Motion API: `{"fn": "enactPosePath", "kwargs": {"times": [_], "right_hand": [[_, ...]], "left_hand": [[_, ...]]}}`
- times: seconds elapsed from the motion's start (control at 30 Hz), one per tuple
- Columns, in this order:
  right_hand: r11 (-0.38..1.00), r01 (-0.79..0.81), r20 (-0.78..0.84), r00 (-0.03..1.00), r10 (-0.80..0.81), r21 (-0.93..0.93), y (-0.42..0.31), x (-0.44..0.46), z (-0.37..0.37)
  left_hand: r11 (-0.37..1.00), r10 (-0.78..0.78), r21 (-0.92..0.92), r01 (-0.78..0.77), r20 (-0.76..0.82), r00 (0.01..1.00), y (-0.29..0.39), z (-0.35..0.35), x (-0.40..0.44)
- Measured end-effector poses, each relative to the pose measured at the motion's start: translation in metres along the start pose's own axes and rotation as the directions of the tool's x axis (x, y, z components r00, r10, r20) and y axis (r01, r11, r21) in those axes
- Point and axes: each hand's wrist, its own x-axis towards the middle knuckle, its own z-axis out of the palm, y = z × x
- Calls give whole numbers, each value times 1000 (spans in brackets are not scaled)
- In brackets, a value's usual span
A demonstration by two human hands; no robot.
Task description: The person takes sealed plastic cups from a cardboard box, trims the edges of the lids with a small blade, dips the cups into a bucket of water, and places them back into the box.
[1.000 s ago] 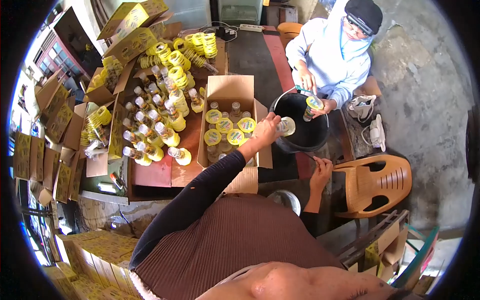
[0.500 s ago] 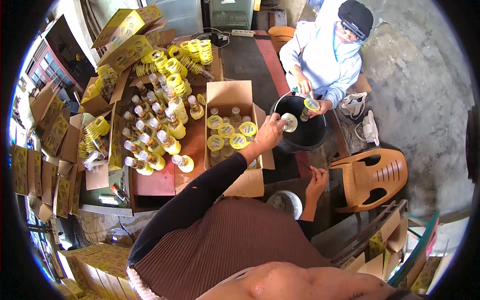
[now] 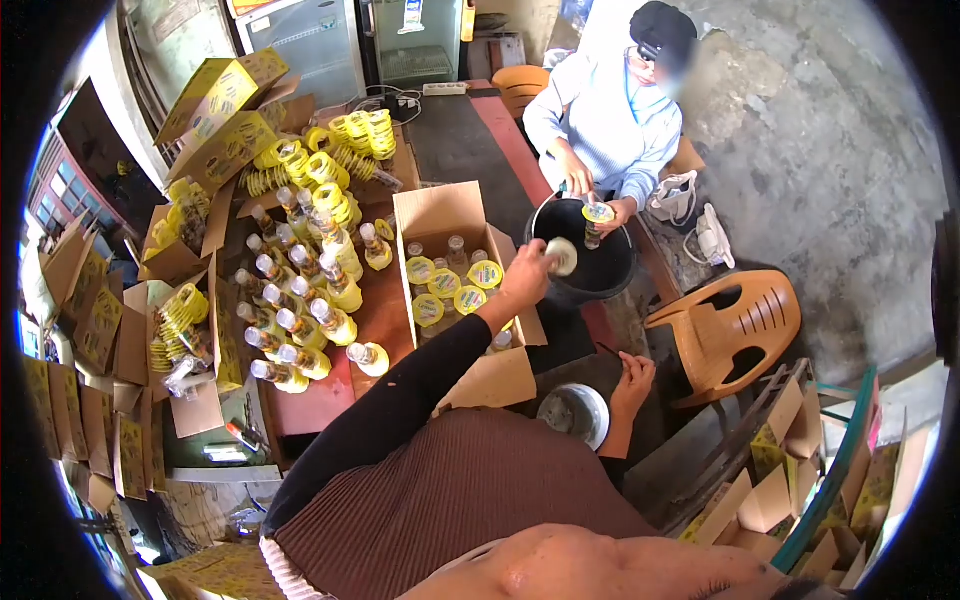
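My left hand (image 3: 528, 274) grips a small glass bottle (image 3: 562, 257), its round pale end facing up, at the near left rim of a black bucket (image 3: 627, 275). Lower right, my right hand (image 3: 632, 385) pinches a thin dark stick (image 3: 608, 350) above a metal bowl (image 3: 573, 415). An open cardboard box (image 3: 440, 212) left of the bucket contains several bottles, many topped with yellow-printed discs (image 3: 470, 299). Across the bucket, a co-worker (image 3: 606, 125) holds a bottle with a yellow-printed disc (image 3: 598, 213) over it.
Several dark-filled bottles with yellow wraps (image 3: 335, 322) stand on the table's left side, near heaped yellow rings (image 3: 327, 168). Printed cartons (image 3: 222, 95) lie behind them. An orange chair (image 3: 735, 335) stands at right, white bags (image 3: 710, 238) behind it. More cartons (image 3: 767, 500) are lower right.
The view has shifted, so the table scene sits lower and the co-worker further left. My left hand still holds the bottle by the bucket; more of the metal bowl shows.
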Motion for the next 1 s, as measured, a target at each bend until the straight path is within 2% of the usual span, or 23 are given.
{"fn": "enactPosePath", "kwargs": {"times": [0.13,0.17,0.2,0.27,0.3,0.33,0.4,0.43,0.47,0.5,0.53,0.57,0.6,0.63,0.67,0.7,0.73,0.77,0.8,0.87,0.93,0.97,1.0], "right_hand": [[1000,4,-17,1000,-4,-19,-7,-5,-1],[1000,-9,-20,1000,9,0,-11,-7,-4],[1000,-9,-23,1000,9,-4,-10,-8,-5],[999,-1,-17,1000,1,-47,-10,-13,-2],[999,-8,-19,1000,7,-50,-12,-16,-2],[999,-16,-16,1000,15,-42,-16,-16,-2],[999,-25,-22,999,24,-34,-18,-14,-1],[999,-28,-21,999,27,-30,-18,-14,-1],[999,-31,-20,999,30,-27,-18,-15,-1],[999,-35,-25,999,34,-29,-18,-16,-2],[999,-31,-24,999,30,-31,-17,-17,-2],[999,-25,-18,1000,24,-29,-17,-18,-2],[999,-33,-23,999,33,-30,-15,-19,-1],[999,-30,-22,999,30,-40,-12,-21,0],[998,-29,-20,999,28,-51,-10,-23,1],[998,-41,-19,999,40,-55,-14,-23,0],[998,-40,-26,999,39,-56,-20,-21,-2],[998,-40,-32,999,38,-58,-23,-20,-3],[997,-52,-28,998,50,-64,-22,-20,-2],[999,-28,-5,1000,28,-27,-18,-21,-2],[999,-29,-2,1000,29,-42,-18,-21,-2],[998,-64,8,998,64,-13,-18,-21,-2],[995,-100,19,995,99,17,-18,-21,-1]], "left_hand": [[1000,-8,0,8,42,999,-10,-9,-6],[997,-63,-37,62,-35,997,-9,-10,-7],[997,-60,-41,59,-35,998,-10,-14,-7],[999,-39,-22,40,77,996,-18,-27,-8],[987,-38,-157,46,54,998,-25,-26,-8],[986,-34,-159,42,55,998,-33,-25,-6],[946,-190,-289,145,-134,973,-50,-31,-1],[955,-210,-258,149,-229,951,-62,-39,2],[824,-419,-458,334,-95,903,-82,-41,3],[792,-460,-523,315,-172,871,-102,-42,2],[669,-629,-543,507,-49,776,-131,-68,8],[703,-597,-618,352,-245,764,-181,-50,5],[547,-666,-774,319,-171,727,-169,-75,9],[468,-752,-785,406,-112,650,-175,-90,13],[461,-781,-780,424,-129,612,-200,-96,15],[577,-775,-597,557,-185,604,-184,-124,23],[561,-797,-619,550,-225,560,-210,-121,27],[506,-777,-738,447,-166,607,-250,-118,30],[522,-780,-735,434,-204,592,-263,-118,34],[624,-767,-608,492,-357,533,-324,-97,38],[716,-678,-93,692,-328,657,-297,-126,36],[720,-692,-189,668,-270,669,-307,-124,30],[719,-694,-184,671,-260,672,-295,-123,27]]}}
